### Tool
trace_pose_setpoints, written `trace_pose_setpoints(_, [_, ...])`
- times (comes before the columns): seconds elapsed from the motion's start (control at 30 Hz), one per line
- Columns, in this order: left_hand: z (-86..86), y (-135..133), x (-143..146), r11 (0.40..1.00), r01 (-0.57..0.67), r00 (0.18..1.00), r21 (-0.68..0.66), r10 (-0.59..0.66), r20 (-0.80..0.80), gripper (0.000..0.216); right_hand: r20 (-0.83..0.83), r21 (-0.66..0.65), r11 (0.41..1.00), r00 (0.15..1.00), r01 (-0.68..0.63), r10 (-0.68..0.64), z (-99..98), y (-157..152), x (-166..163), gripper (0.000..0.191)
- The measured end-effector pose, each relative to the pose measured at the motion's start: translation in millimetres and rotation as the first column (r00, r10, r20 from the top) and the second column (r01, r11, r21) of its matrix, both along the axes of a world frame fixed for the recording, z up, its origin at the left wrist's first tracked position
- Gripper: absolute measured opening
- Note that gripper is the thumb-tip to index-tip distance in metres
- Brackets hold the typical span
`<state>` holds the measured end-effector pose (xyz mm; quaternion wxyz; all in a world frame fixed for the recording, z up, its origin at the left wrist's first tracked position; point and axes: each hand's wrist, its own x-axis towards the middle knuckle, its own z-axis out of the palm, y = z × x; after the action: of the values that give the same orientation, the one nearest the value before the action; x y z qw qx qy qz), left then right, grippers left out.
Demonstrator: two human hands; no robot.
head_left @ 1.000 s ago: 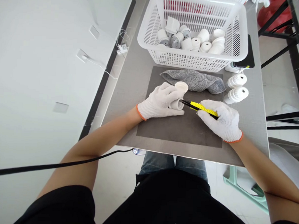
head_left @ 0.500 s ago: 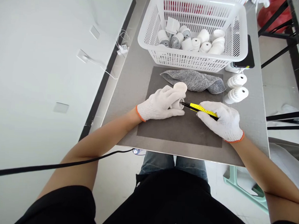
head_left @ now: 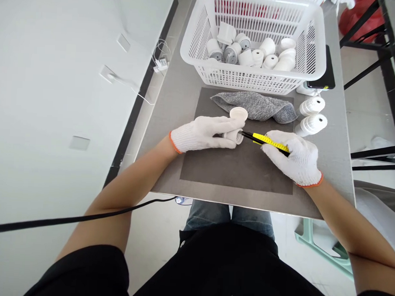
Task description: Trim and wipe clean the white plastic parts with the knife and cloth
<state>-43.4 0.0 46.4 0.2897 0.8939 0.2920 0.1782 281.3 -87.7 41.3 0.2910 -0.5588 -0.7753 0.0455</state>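
White plastic part [head_left: 236,136] lies on the dark mat [head_left: 235,176]. The left hand [head_left: 201,133] now holds it down with fingers stretched flatter than a moment ago, still closed around it. The right hand [head_left: 297,159] is clamped on the yellow knife [head_left: 270,143]. Its tip stays at the part's open end, so the trimming seems to continue.

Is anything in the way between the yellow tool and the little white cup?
Nothing visible. The yellow tool in the right hand has its black tip at the open end of the white cup, which the left hand holds.
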Motion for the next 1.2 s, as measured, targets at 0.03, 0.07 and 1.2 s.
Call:
trace_pose_setpoints(0.03, [1.5,-1.2,-0.4,1.000,-0.013,1.000,-0.020,0.014,0.009,0.051,-0.004,0.004,1.000,1.000,-0.004,0.004,-0.1,-0.2,-0.3,0.025])
trace_pose_setpoints(0.07, [2.1,-2.6,0.0,0.999,-0.035,0.999,-0.024,0.035,0.008,0.049,-0.007,0.008,1.000,1.000,-0.016,0.016,-0.1,-0.3,-0.4,0.025])
trace_pose_setpoints(1.2, [-6.9,-3.8,14.1,0.976,-0.159,0.961,0.145,0.187,-0.205,0.072,-0.042,0.007,0.995,0.994,-0.098,0.098,3.2,1.7,1.2,0.023])
